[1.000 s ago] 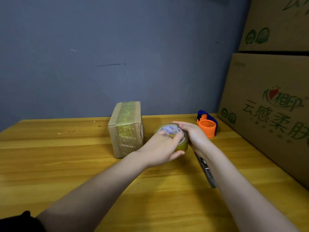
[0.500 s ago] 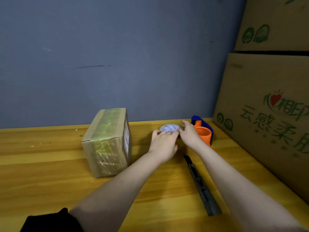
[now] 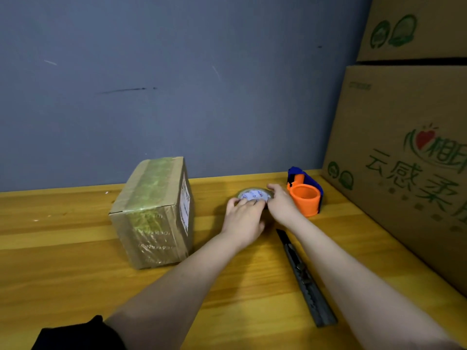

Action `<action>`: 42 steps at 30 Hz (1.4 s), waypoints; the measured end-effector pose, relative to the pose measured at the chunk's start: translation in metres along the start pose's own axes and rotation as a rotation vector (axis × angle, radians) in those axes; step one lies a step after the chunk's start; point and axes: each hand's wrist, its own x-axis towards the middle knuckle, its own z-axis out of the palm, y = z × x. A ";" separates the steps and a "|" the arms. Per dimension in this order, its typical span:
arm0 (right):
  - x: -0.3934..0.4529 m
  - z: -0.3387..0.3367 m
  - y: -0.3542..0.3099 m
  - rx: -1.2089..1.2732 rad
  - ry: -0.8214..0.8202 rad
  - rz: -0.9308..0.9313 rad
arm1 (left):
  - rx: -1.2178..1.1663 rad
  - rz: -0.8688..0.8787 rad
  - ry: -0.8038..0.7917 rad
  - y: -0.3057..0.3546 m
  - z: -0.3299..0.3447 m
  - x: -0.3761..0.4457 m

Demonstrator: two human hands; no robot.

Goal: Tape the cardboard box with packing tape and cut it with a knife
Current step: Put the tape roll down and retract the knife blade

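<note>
Since a second ago, both hands have carried the packing tape roll (image 3: pixel 254 195) away from the person and set it flat on the wooden surface (image 3: pixel 75 286), just left of the orange and blue dispenser (image 3: pixel 305 197). Left hand (image 3: pixel 243 219) lies over the roll's near rim, its grip curled on the roll; right hand (image 3: pixel 281 204) holds the roll's right side, fingers closed on it. Left of the roll, well apart, stands the small cardboard box (image 3: pixel 154 213), tape already across its top. Near side of the roll, the knife (image 3: pixel 304 276) lies on the surface, partly under the right forearm.
</note>
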 end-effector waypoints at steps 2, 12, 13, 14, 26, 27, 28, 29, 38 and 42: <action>-0.003 -0.001 -0.001 -0.011 -0.005 0.000 | 0.012 0.002 -0.003 0.001 -0.001 -0.002; -0.058 -0.034 -0.005 -0.238 0.117 -0.186 | -0.204 -0.027 0.060 0.018 -0.030 -0.049; -0.067 -0.039 -0.004 -0.306 0.108 -0.165 | -0.278 -0.058 -0.006 0.022 -0.030 -0.055; -0.077 -0.043 -0.003 -0.375 0.086 -0.126 | -0.381 -0.100 -0.086 0.026 -0.031 -0.062; -0.151 -0.048 -0.009 -0.909 -0.151 0.197 | -0.921 -0.303 -0.371 0.067 -0.033 -0.104; -0.152 -0.047 -0.010 -0.913 -0.167 0.209 | -0.933 -0.307 -0.389 0.068 -0.035 -0.105; -0.153 -0.047 -0.011 -0.908 -0.184 0.222 | -0.946 -0.307 -0.402 0.068 -0.036 -0.106; -0.153 -0.046 -0.012 -0.888 -0.197 0.237 | -0.960 -0.302 -0.414 0.068 -0.038 -0.108; -0.148 -0.046 -0.004 -0.328 -0.147 0.246 | -1.053 -0.203 -0.168 0.066 -0.042 -0.112; -0.148 -0.044 -0.015 0.128 -0.061 0.143 | -1.172 -0.156 0.012 0.054 -0.049 -0.116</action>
